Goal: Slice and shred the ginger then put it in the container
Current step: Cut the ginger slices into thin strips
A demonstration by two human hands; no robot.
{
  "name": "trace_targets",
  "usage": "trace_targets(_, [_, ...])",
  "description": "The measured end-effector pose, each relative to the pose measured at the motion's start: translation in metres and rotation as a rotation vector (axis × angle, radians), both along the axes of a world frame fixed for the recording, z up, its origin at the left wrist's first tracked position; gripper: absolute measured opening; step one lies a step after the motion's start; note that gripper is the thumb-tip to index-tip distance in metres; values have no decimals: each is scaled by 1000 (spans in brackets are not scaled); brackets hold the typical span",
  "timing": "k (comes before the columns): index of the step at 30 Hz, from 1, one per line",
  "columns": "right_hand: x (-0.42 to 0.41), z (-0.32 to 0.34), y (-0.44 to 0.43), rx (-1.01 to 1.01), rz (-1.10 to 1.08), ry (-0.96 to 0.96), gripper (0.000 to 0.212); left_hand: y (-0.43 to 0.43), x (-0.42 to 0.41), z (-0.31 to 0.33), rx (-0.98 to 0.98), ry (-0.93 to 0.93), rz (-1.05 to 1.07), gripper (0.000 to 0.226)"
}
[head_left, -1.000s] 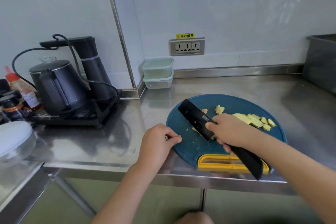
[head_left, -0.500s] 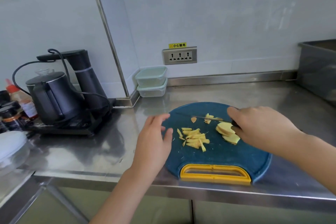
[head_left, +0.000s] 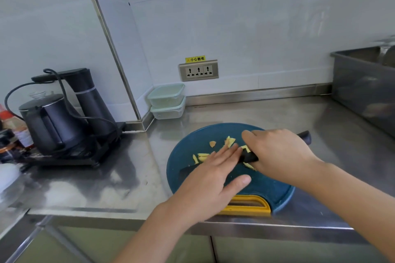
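Observation:
A round dark blue cutting board (head_left: 186, 151) with a yellow handle lies on the steel counter. Yellow ginger pieces (head_left: 229, 141) are scattered on it, some hidden under my hands. My right hand (head_left: 280, 153) grips the black knife (head_left: 249, 157), whose handle end sticks out to the right and whose blade lies low across the board. My left hand (head_left: 215, 177) rests flat, fingers spread, over the blade and the ginger shreds. Two stacked clear containers (head_left: 167, 100) with pale green lids stand in the back corner, apart from both hands.
A black kettle (head_left: 46, 123) on its base with a tall black column stands at the left, bottles beside it. A grey metal tub (head_left: 363, 83) sits at the right. A wall socket (head_left: 198, 70) is above the counter. The counter's front edge runs just below the board.
My left hand has moved right onto the board and now lies flat over the knife blade. My right hand turned the knife low across the ginger. The view has tilted down slightly.

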State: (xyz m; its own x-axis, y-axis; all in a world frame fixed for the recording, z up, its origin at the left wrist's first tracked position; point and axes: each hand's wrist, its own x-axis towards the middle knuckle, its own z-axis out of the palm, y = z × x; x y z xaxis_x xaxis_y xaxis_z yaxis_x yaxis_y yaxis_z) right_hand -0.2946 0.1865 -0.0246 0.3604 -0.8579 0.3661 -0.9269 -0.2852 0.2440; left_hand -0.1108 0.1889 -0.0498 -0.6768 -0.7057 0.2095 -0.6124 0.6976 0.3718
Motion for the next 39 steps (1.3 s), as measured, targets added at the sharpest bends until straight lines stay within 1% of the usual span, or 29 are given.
trace_targets(2, [0,-1,-1,-27,67,57,53,-5,0,-4,21,-38,35,68])
trace_targets(3, [-1,-3,-2,-34,79,64,57,-9,2,-5,34,-44,66,68])
trace_targets(6, [-6,-5,-4,-13,53,50,55,-21,7,-8,36,-118,126,64])
trace_targets(7, [-7,-6,-3,-2,68,43,49,-24,7,-9,26,-149,127,63])
trace_targets(8, [-9,-8,-4,-36,76,3,39,-27,6,-11,19,-175,125,63])
trace_targets(9, [-13,-11,-5,-23,57,-4,30,-30,5,-13,17,-197,130,65])
trace_targets(10, [-14,-9,-3,-6,43,-29,25,-33,6,-15,18,-217,144,68])
trace_targets(12, [-18,-6,0,-26,36,-39,30,-40,8,-17,37,-262,186,76])
trace_targets(14, [-30,-8,-2,-19,-1,-8,44,-45,12,-17,56,-306,214,83])
trace_targets(16, [-43,-8,-4,-61,-1,-29,56,-49,18,-16,74,-346,240,90])
trace_targets(17, [-47,-7,-3,-59,-17,-57,56,-50,21,-15,87,-352,259,96])
trace_targets(19, [-57,-7,-3,-91,-69,-74,42,-53,27,-13,132,-311,294,106])
trace_targets(20, [-60,-5,-1,-66,-129,-114,34,-53,29,-12,165,-272,306,108])
trace_targets(21, [-62,-2,0,-5,-185,-177,31,-54,30,-10,192,-230,316,109])
trace_targets(22, [-64,0,0,35,-215,-247,33,-55,30,-9,205,-193,329,109])
trace_targets(24, [-69,4,-1,86,-274,-421,38,-57,28,-10,182,-147,351,101])
trace_targets(26, [-73,3,-3,153,-359,-564,34,-55,23,-16,49,-134,312,80])
trace_targets(29, [-80,-6,-4,231,-468,-694,30,-47,5,-30,-268,-104,91,36])
trace_targets(30, [-82,-8,-3,241,-488,-732,30,-44,-3,-33,-314,-101,29,30])
trace_targets(32, [-85,-11,-1,237,-512,-789,30,-40,-15,-37,-341,-109,-53,35])
trace_targets(34, [-87,-9,2,220,-527,-817,31,-39,-23,-38,-349,-134,-88,40])
trace_targets(39, [-84,-5,7,223,-525,-826,32,-47,-19,-38,-441,-165,-41,40])
